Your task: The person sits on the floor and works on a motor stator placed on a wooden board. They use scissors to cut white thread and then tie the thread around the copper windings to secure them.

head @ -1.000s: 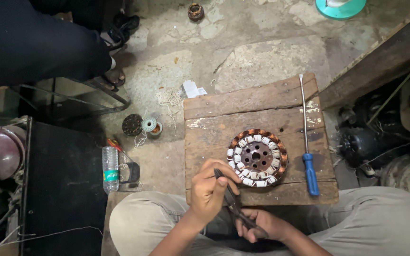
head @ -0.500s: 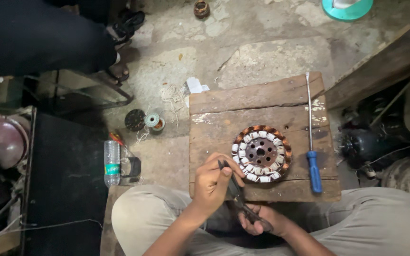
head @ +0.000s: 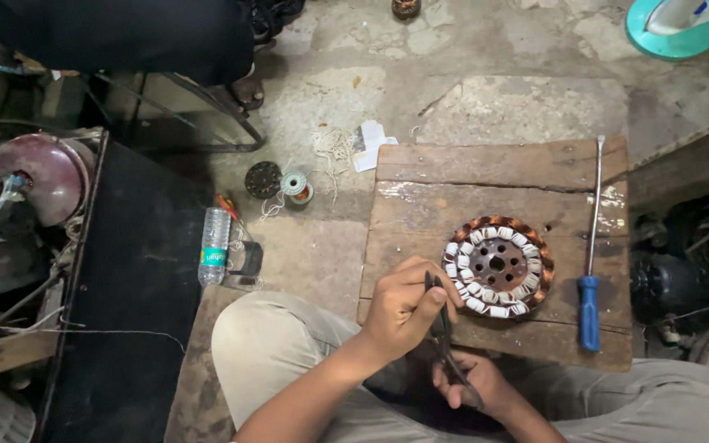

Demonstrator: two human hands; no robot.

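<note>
A round motor stator (head: 498, 265) with copper windings and white insulation pieces lies on a worn wooden board (head: 486, 168). My left hand (head: 404, 312) is at the stator's near-left edge, thumb and fingers pinched around the upper end of dark scissors (head: 445, 332). Lower down, over my lap, my right hand (head: 479, 384) grips the scissors' handles. The tips point at the stator's rim. Whether a wire is between the fingers is too small to tell.
A blue-handled screwdriver (head: 591, 287) lies on the board to the right of the stator. On the floor to the left are a plastic bottle (head: 213, 246), a thread spool (head: 295, 185) and a dark disc (head: 263, 178). Another person's dark-clothed leg (head: 125, 33) is at the top left. Motor parts crowd both sides.
My left hand has shifted slightly toward the stator's edge with the scissors' tip. The right hand keeps its grip and the view has drifted a little.
</note>
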